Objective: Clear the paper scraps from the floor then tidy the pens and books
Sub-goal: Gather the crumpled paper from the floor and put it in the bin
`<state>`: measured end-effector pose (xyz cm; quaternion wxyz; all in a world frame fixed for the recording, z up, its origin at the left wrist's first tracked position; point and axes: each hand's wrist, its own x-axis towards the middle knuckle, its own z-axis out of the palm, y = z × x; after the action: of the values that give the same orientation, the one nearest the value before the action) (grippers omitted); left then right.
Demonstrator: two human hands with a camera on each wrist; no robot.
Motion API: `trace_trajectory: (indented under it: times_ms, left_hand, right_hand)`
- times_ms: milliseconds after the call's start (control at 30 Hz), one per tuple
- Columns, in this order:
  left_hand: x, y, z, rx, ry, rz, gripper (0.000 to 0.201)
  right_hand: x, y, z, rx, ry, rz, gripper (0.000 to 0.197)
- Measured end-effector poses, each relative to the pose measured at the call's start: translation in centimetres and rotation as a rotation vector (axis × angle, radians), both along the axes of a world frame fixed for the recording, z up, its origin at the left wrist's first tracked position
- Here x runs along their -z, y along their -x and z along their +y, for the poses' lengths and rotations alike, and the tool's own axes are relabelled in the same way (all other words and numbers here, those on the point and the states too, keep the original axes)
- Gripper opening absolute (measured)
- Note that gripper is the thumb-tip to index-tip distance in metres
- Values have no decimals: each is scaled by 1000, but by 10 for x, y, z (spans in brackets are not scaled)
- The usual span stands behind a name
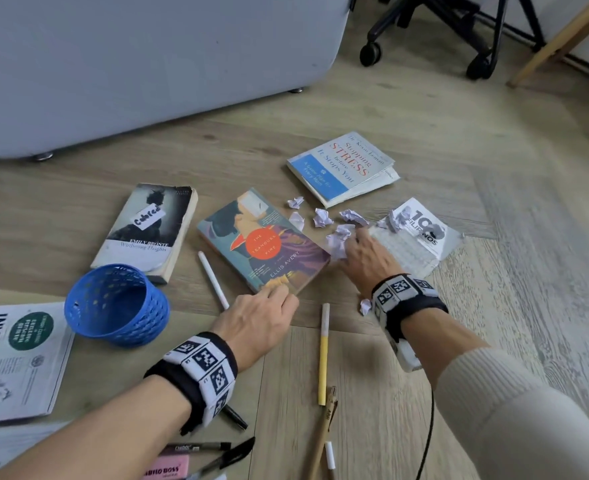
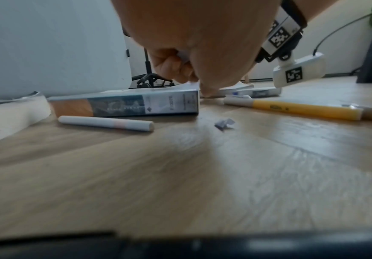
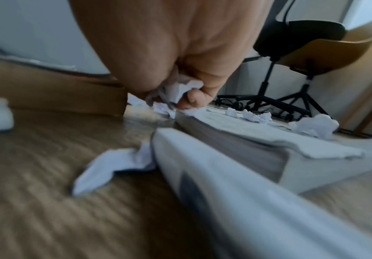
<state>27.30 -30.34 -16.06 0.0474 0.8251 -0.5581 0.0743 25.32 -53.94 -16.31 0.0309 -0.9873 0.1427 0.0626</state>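
Wood-plank floor (image 1: 407, 109), grey sofa base (image 1: 140, 64) behind, black office chair base (image 1: 435, 32) top right. Paper scraps (image 1: 322, 217) are small white crumpled balls, scattered between the "Teahouse Fire" book (image 1: 263, 242) and the "Stopping Stress" book (image 1: 343, 168); one more ball sits on the open "100 Filipinos" book (image 1: 421, 237), and one loose scrap (image 1: 365, 306) lies on the floor just beside the right wrist.

Right hand (image 1: 365, 254) reaches over the corner of the open book, fingers curled round a wad of crumpled scraps (image 3: 176, 92); wrist view shows the white paper bunched in the fist, low over the book's edge. More balls lie just beyond the fingertips.

Left hand (image 1: 258, 317) is at the near corner of the Teahouse Fire book, fingers curled in; the wrist view hints at a bit of white in the fist, but whether it holds anything, cannot tell.

White pen (image 1: 213, 280) lies left of that hand, yellow pen (image 1: 323, 355) between the wrists. Blue mesh cup (image 1: 116, 306) lies tipped by the Wuthering Heights book (image 1: 147, 230). Dark pens (image 1: 217, 448) and a pink highlighter (image 1: 168, 469) lie at the bottom edge.
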Motion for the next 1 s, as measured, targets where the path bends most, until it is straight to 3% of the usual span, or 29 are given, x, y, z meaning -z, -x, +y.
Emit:
trace_trajectory:
  times_ms: [33,133,233,367,533,633,733,867,1000]
  left_hand:
    - [-3,-2,-2,-32,17,25,6]
    - [-2,-13,-7,-253,6,102,49]
    - [1,-19,-7,-414,-73,167,76]
    - [6,-21,-3,-467,-23,204,71]
    - [4,-31,13,-555,82,209,58]
    - [5,-32,25,-591,86,212,41]
    - [7,-28,26,-634,101,261,42]
    - [11,-26,24,-656,162,332,42]
    - [9,-26,23,-652,162,362,35]
  right_hand:
    - [-3,-1,-3,61,-58,-49,32]
    - [-12,-11,-19,318,-220,-250,46]
    - [-17,-27,-36,442,-242,-316,20]
    - [-13,-50,-42,381,-267,-178,43]
    - [3,-65,-16,155,-245,-103,73]
    - [16,-74,3,94,-158,-114,81]
    - [28,-84,14,83,-40,-125,86]
    - [26,-105,26,25,80,-99,79]
    - [19,-115,37,-86,123,-36,52]
